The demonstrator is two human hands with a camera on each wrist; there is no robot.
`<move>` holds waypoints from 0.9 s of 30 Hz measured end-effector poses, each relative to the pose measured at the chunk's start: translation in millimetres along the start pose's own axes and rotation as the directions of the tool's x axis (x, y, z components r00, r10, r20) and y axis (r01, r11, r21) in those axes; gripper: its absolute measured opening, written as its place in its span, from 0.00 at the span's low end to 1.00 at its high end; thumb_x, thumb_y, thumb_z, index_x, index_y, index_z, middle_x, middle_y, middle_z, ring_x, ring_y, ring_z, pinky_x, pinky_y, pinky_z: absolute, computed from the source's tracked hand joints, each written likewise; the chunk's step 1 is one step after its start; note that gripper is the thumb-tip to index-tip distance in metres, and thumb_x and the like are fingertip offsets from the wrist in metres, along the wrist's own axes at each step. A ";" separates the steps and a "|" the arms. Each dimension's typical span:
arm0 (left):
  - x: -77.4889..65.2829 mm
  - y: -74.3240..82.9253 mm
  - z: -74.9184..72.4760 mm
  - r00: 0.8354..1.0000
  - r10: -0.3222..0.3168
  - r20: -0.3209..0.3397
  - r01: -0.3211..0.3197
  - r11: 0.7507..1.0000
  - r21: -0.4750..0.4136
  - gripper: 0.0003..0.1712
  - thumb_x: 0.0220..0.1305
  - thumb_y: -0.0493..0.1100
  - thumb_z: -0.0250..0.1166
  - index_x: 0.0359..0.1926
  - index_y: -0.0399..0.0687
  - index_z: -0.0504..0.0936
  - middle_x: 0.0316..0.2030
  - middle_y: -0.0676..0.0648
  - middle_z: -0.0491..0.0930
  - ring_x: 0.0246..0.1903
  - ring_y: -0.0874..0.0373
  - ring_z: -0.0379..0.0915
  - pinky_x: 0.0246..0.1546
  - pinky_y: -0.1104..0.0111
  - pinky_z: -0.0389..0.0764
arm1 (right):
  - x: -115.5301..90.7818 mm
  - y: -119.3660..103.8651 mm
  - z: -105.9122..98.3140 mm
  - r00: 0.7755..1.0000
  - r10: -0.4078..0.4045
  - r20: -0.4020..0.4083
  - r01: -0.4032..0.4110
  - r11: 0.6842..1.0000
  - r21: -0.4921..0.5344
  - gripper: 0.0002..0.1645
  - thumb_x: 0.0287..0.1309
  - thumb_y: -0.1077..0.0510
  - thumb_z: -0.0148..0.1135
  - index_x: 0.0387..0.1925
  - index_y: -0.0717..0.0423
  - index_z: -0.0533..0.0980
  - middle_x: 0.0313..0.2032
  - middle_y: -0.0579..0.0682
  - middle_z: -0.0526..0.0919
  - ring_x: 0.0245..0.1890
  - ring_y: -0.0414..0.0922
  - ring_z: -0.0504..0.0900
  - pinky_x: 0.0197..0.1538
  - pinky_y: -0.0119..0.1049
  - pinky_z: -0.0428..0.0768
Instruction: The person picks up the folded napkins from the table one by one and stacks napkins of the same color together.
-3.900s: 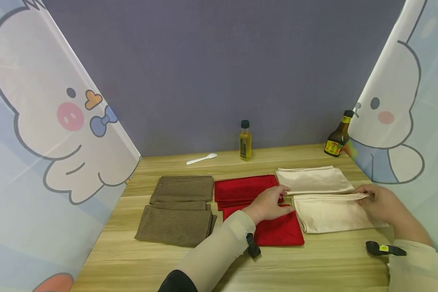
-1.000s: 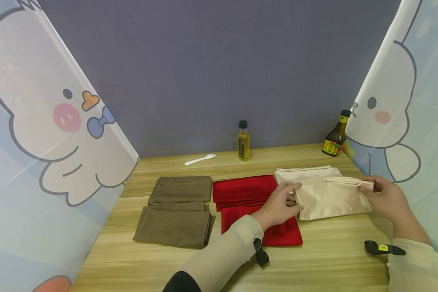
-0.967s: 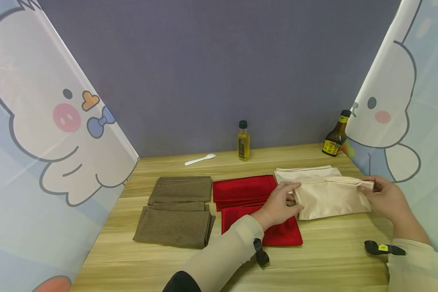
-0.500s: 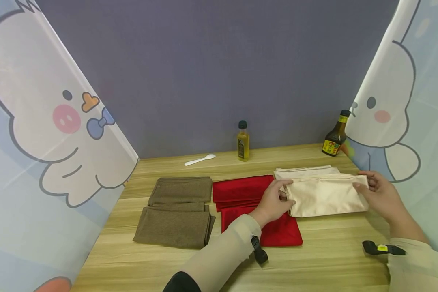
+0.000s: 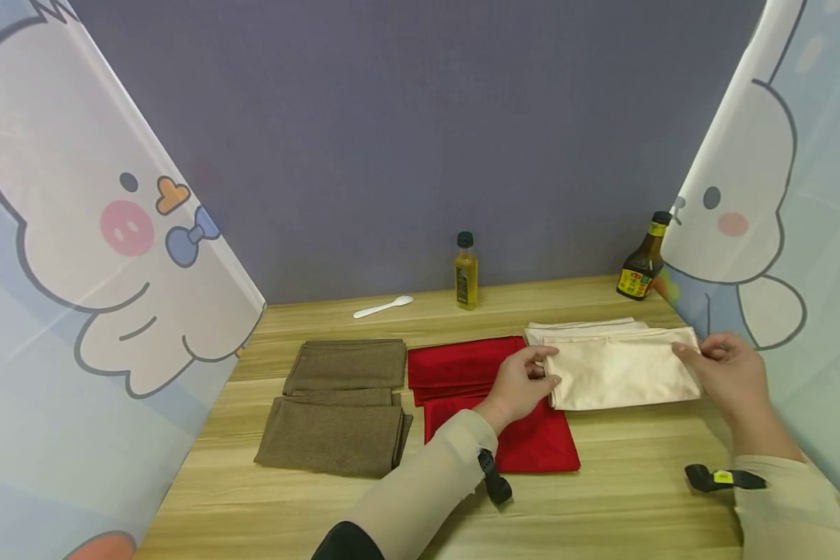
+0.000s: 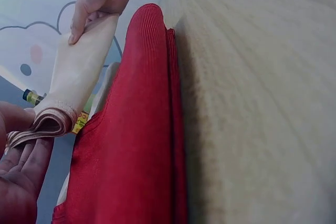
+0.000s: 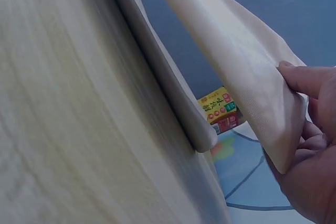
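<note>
A folded cream cloth (image 5: 623, 369) is stretched between both hands. My left hand (image 5: 521, 385) pinches its left end, thumb on one side and fingers on the other; the left wrist view shows the rolled layers (image 6: 50, 121) there. At the opposite end my right hand (image 5: 735, 381) grips the corner between thumb and curled fingers. A second folded cream cloth (image 5: 581, 327) lies behind, largely covered by the held one in the head view. A gap shows between the held cloth (image 7: 247, 61) and the lower cloth (image 7: 181, 103) in the right wrist view.
Two folded red cloths, a far one (image 5: 465, 364) and a near one (image 5: 539, 447), lie under and beside my left forearm. Two folded brown cloths (image 5: 332, 432) are further left. Along the back stand a yellow oil bottle (image 5: 466, 280), a dark sauce bottle (image 5: 640, 264) and a white spoon (image 5: 383, 306).
The near cream cloth, earlier flat on the table, has been lifted by both hands and shifted back and slightly left over the far one. The other cloths stay put.
</note>
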State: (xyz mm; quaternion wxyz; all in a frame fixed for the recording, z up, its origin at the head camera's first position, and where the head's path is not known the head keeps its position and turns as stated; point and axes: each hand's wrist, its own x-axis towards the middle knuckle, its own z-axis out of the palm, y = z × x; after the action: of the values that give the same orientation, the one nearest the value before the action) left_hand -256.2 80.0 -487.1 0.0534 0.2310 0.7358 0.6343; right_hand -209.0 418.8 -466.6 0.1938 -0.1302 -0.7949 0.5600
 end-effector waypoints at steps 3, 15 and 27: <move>-0.7 -1.7 -0.9 1.000 -0.004 0.010 0.004 1.000 0.011 0.29 0.66 0.31 0.72 0.64 0.56 0.83 0.52 0.60 0.76 0.37 0.69 0.80 0.31 0.75 0.81 | -0.6 -0.1 2.7 1.000 -0.008 -0.023 0.008 1.000 0.012 0.16 0.62 0.57 0.77 0.29 0.57 0.75 0.19 0.36 0.76 0.19 0.35 0.69 0.19 0.30 0.70; 0.7 -2.0 -9.8 0.988 -0.030 0.150 0.022 0.998 0.060 0.42 0.64 0.35 0.75 0.76 0.60 0.70 0.61 0.58 0.72 0.39 0.67 0.79 0.34 0.71 0.84 | -3.0 -3.0 6.1 1.000 0.000 0.028 -0.001 1.000 0.027 0.15 0.65 0.55 0.74 0.52 0.51 0.88 0.38 0.29 0.82 0.30 0.30 0.76 0.26 0.24 0.76; 6.0 -0.8 -16.1 0.997 -0.040 0.060 0.037 0.998 0.054 0.31 0.68 0.34 0.72 0.69 0.56 0.77 0.57 0.61 0.74 0.42 0.69 0.79 0.35 0.71 0.83 | 0.4 1.9 10.8 0.958 -0.224 0.176 0.186 0.960 0.207 0.33 0.61 0.79 0.62 0.67 0.60 0.78 0.53 0.31 0.81 0.37 0.30 0.80 0.28 0.23 0.78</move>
State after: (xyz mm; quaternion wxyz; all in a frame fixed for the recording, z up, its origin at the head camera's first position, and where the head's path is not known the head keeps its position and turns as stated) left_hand -267.6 67.8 -483.5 0.0820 0.2375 0.7547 0.6061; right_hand -214.2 410.5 -471.6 0.1824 0.0286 -0.7629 0.6195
